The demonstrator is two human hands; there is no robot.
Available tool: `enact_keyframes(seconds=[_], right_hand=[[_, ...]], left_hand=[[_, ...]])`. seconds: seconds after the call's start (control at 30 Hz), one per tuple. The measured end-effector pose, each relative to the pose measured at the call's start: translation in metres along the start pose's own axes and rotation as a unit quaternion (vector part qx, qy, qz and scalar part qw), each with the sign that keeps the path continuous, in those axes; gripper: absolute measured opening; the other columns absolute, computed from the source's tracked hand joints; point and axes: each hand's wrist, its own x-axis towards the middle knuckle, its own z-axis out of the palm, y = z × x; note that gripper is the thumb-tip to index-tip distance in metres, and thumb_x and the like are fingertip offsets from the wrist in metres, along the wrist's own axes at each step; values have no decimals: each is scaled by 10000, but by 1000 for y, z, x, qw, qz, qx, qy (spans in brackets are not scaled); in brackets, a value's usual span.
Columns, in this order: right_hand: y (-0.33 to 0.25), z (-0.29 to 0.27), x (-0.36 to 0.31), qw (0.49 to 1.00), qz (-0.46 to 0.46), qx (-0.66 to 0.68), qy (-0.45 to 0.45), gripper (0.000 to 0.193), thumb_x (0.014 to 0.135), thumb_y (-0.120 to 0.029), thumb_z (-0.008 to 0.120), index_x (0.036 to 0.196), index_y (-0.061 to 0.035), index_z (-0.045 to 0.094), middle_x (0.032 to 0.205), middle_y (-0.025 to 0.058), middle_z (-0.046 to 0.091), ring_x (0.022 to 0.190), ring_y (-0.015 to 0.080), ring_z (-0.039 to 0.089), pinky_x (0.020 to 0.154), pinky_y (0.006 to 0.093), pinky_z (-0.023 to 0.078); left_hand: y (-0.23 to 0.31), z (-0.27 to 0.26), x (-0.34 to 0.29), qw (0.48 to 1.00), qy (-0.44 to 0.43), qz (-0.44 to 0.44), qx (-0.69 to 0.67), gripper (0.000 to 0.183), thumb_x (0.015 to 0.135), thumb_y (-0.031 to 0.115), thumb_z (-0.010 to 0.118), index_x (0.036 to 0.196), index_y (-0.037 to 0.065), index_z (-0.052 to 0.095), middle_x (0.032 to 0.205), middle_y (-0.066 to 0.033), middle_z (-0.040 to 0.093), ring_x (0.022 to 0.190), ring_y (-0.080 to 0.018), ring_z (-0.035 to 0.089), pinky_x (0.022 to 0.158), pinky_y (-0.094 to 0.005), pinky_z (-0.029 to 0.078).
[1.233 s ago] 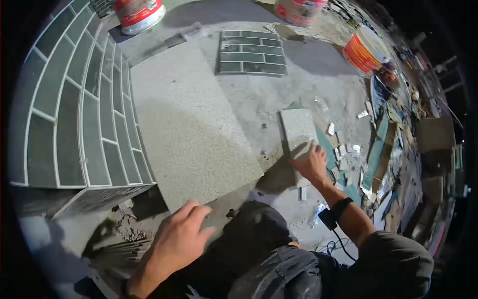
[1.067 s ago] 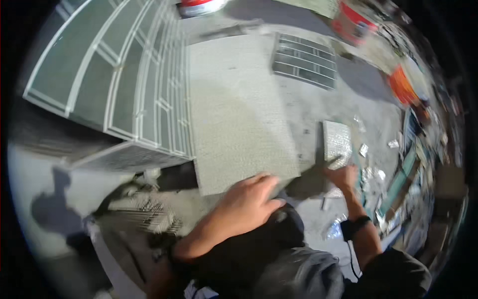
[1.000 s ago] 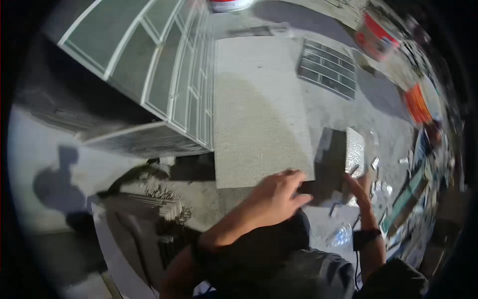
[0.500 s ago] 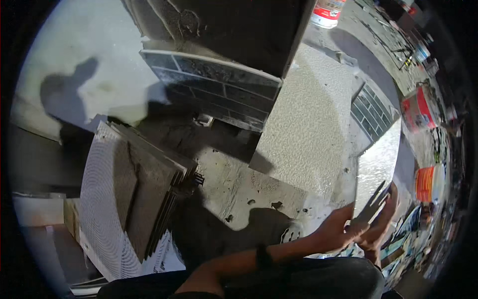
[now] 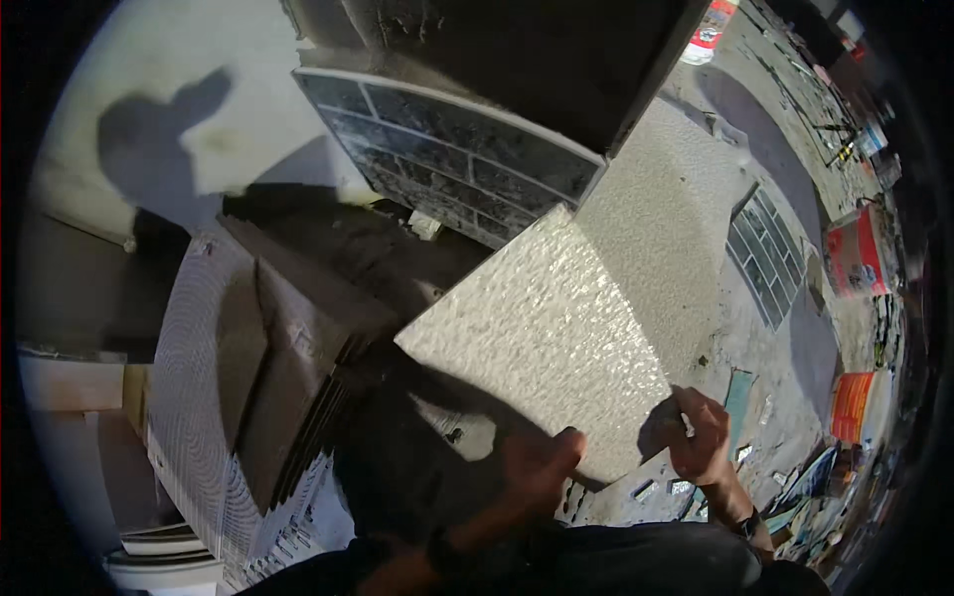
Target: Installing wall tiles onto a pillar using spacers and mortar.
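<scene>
I had my left grip (image 5: 538, 471) and right grip (image 5: 704, 437) closed on a flat, cream, rough-faced tile (image 5: 547, 338), centre of frame; left fingers mostly hidden. Handling step, I judged; next move called for steady two-sided support.
</scene>
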Motion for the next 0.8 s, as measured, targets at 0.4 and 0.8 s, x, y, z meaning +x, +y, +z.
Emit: enact_keyframes(seconds=[0.4,0.8], right_hand=[[-11,27,55,991,-46,129,-9,327,907,2,696,1226,61,652,790,136,641,638,246,632,543,369,498],[14,30,3,988,104,89,66,126,876,1,730,990,53,714,799,159,674,657,251,648,588,339,506]], left_hand=[[30,-13,24,987,158,-6,15,510,966,261,691,1344,16,451,1245,-134,509,1086,-231,573,929,-409,498],[66,-18,108,980,113,152,-57,562,933,218,733,1356,-60,488,1294,-161,572,1138,-256,596,947,-420,542]])
